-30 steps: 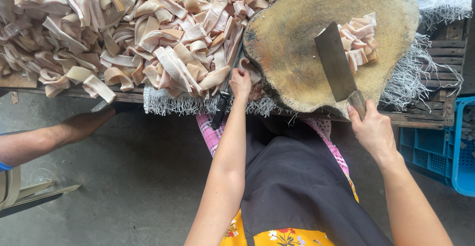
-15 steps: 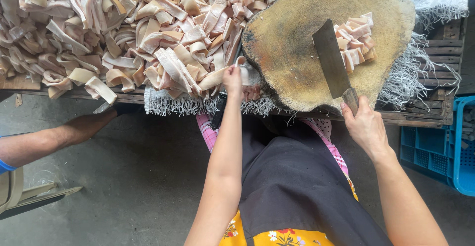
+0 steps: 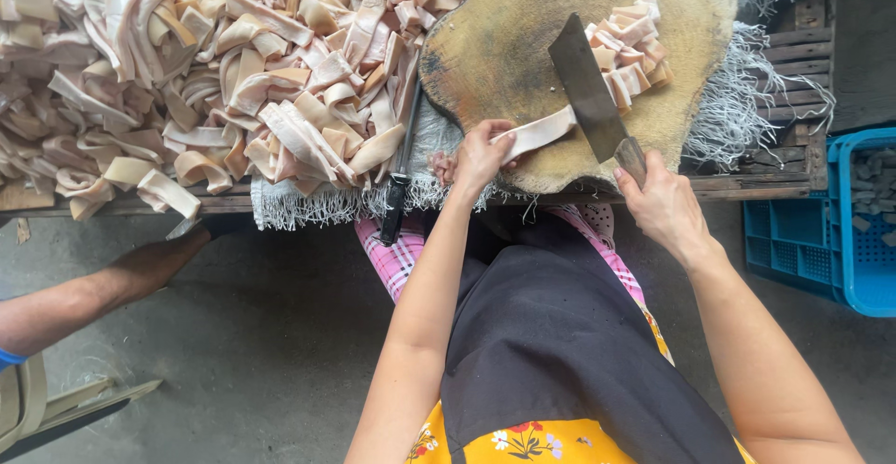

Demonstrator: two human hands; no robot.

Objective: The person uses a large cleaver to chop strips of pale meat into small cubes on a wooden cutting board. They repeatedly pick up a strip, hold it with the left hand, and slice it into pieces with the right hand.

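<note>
Strip (image 3: 539, 133) between hands, apparently left-held.

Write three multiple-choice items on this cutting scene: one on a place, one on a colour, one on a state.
1. Where does the cleaver blade lie?
A. on the round wooden block
B. on the floor
C. in the crate

2. What colour is the crate at the right edge?
A. red
B. blue
C. yellow

3. What is the left hand doing?
A. hanging free
B. gripping the cleaver
C. pinching a pale strip on the block

Answers:
1 A, the blade rests on the block beside the cut pieces.
2 B, its lattice walls are blue.
3 C, its fingers close on the strip's end, while the right hand holds the cleaver handle.
</note>
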